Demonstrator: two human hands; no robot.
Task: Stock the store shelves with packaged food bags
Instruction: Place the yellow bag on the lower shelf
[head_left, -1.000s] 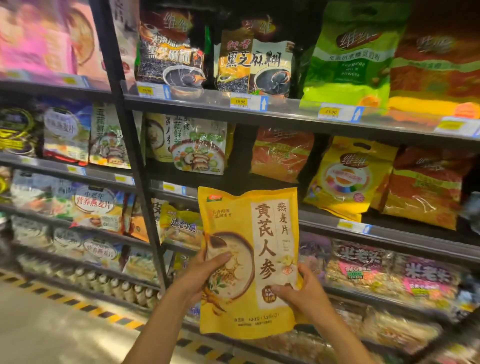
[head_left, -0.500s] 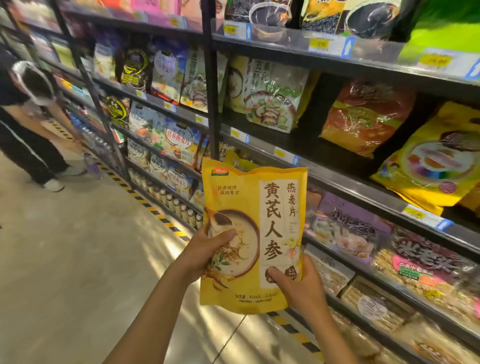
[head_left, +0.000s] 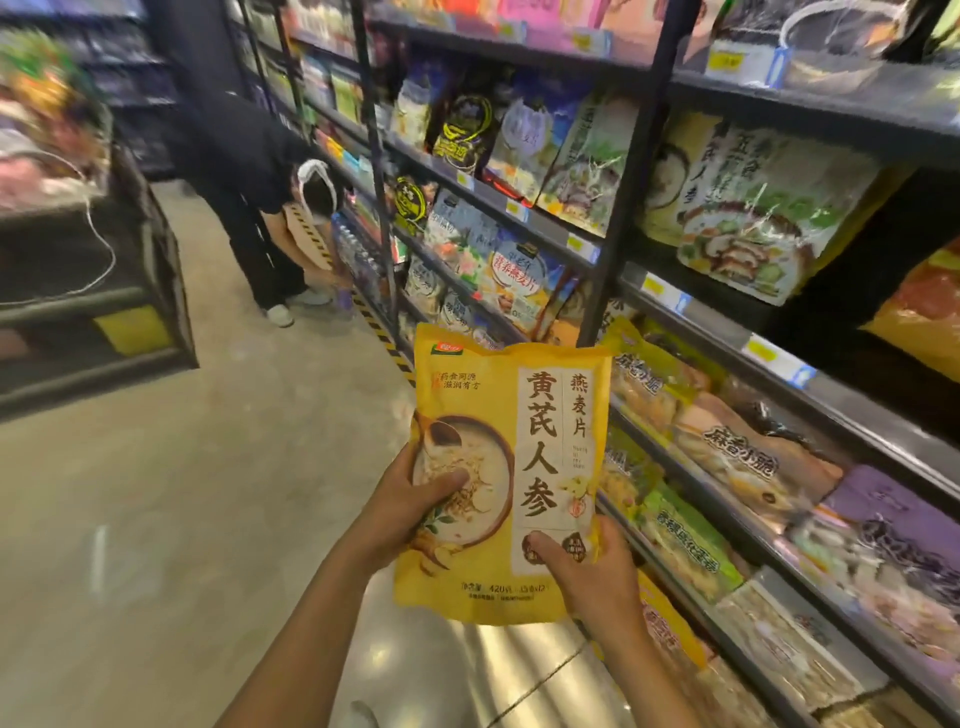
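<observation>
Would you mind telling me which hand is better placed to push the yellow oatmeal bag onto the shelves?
Probably the right hand: it grips the yellow printed plastic bag at its lower corner nearest the dark metal shelves. The left hand holds the aisle-side edge.

Retail shop, a grocery aisle. Evidence: tiered black metal shelving (head_left: 857, 408) runs down the right side. It's packed with printed food bags (head_left: 753, 218) facing out. Yellow price labels (head_left: 660, 288) sit on the shelf edges. Black-yellow hazard tape (head_left: 382, 332) marks the polished floor (head_left: 208, 493) at the shelf base. A low display unit (head_left: 130, 291) stands opposite. Another person (head_left: 244, 156) bends at the shelves farther down.
</observation>
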